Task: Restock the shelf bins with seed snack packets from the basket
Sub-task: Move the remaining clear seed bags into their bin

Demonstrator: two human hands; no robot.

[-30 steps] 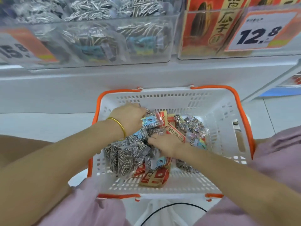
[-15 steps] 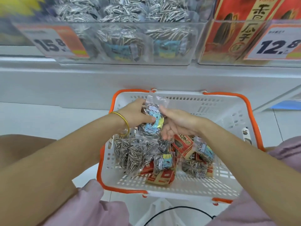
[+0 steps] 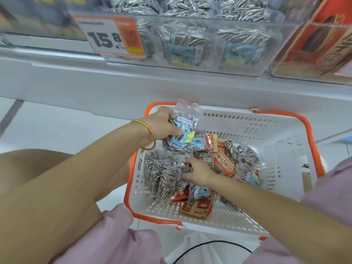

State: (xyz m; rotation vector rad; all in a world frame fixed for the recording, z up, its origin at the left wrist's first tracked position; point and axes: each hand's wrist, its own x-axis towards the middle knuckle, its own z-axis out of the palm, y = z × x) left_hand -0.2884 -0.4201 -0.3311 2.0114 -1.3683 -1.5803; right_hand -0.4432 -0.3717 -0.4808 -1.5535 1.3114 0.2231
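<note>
Main risk, left side first: left hand point(image 3: 162, 123) has a clear seed packet point(image 3: 179, 135) pinched at one edge only, thumb over the blue label, other fingers point(image 3: 167, 113) curled behind the top corner. The film looks slick and the packet hangs out past the grip, raised over the basket's point(image 3: 285, 134) far left corner. A quick lift toward the clear shelf bin point(image 3: 190, 44) could let it swing or slide out. If it drops it probably falls back into the basket, but it sits close to the rim, so it could go over onto the floor.

Second risk: the bin above already looks well filled with the same striped packets, so a loose push-in could knock one forward over the front wall.

Right hand point(image 3: 198, 171) is down in the pile, fingers spread and partly buried among clear packets, just beside a red paper packet point(image 3: 224, 164). Cannot tell whether it has closed on anything. Raking there could drag up a red packet, which belongs to the red bin point(image 3: 314, 44) at right, not this one.
</note>
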